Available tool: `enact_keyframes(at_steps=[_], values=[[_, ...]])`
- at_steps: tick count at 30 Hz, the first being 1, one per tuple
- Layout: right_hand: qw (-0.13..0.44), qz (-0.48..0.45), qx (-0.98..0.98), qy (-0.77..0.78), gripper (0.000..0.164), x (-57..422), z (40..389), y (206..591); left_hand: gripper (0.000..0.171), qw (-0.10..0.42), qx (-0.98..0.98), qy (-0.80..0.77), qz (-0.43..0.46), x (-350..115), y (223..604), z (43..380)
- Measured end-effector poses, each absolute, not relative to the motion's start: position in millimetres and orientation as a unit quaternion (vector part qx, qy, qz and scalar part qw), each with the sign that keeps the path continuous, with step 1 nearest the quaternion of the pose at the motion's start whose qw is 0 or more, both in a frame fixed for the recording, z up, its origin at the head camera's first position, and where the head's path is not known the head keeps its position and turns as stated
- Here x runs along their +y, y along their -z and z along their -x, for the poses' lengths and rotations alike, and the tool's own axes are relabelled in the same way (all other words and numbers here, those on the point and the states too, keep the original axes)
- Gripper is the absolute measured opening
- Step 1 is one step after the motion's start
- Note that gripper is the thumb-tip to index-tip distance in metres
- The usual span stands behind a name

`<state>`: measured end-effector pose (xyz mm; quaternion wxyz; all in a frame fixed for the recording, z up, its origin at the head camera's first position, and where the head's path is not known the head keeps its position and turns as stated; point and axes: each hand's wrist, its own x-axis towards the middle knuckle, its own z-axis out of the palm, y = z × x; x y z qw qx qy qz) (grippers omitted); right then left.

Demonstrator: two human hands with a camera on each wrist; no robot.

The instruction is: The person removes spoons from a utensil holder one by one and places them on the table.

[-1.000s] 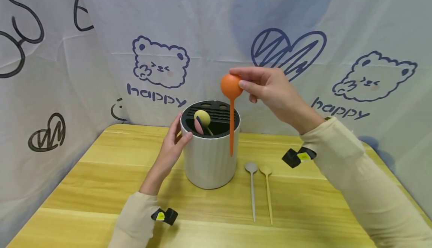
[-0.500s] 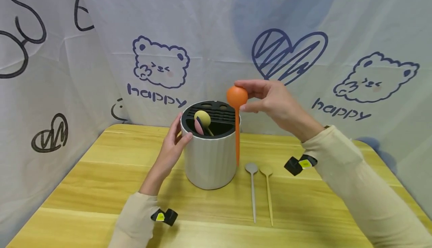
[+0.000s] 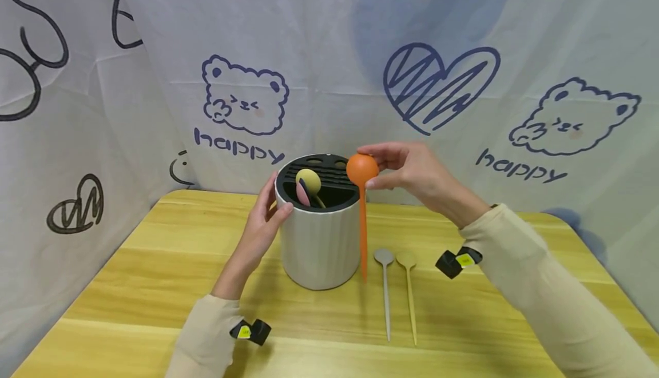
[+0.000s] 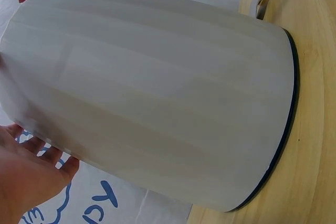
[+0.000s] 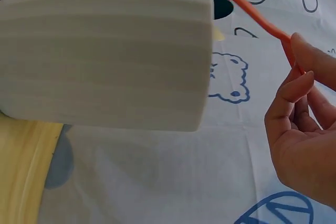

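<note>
A white ribbed utensil holder [image 3: 319,246] with a black slotted top stands upright on the table. Round its left side near the rim, my left hand [image 3: 259,218] holds it, thumb toward the front. To the right of the holder, my right hand [image 3: 419,178] pinches an orange spoon [image 3: 362,170] by its round head. Its thin handle [image 3: 363,229] points down beside the holder's wall, with the tip low over the table. A yellow round-headed utensil [image 3: 309,182] and a pink one [image 3: 302,193] stand in the holder's front compartment; their lower parts are hidden.
On the wooden table [image 3: 170,263], a grey spoon [image 3: 384,257] and a pale yellow spoon [image 3: 406,260] lie side by side to the right of the holder. A printed white cloth [image 3: 329,35] hangs behind the table.
My right hand has moved the orange spoon slightly right, then lowered it beside the holder, from over its right rim. The left hand and the holder have stayed in place.
</note>
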<state>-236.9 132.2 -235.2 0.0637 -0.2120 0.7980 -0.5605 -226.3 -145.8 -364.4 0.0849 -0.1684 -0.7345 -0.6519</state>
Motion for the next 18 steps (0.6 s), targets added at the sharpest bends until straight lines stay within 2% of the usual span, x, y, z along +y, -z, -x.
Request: enact_keyframes(at_steps=[9,18], values=[[0.099,0.214,0.801,0.55,0.056,139.9,238.9,255.9,0.071,0.086,-0.735,0.652,0.167,-146.6,364.9,225.2],[0.098,0.221,0.803,0.545,0.057,153.9,236.8,275.5,0.071,0.084,-0.734,0.653,0.166,-145.6,364.8,224.2]])
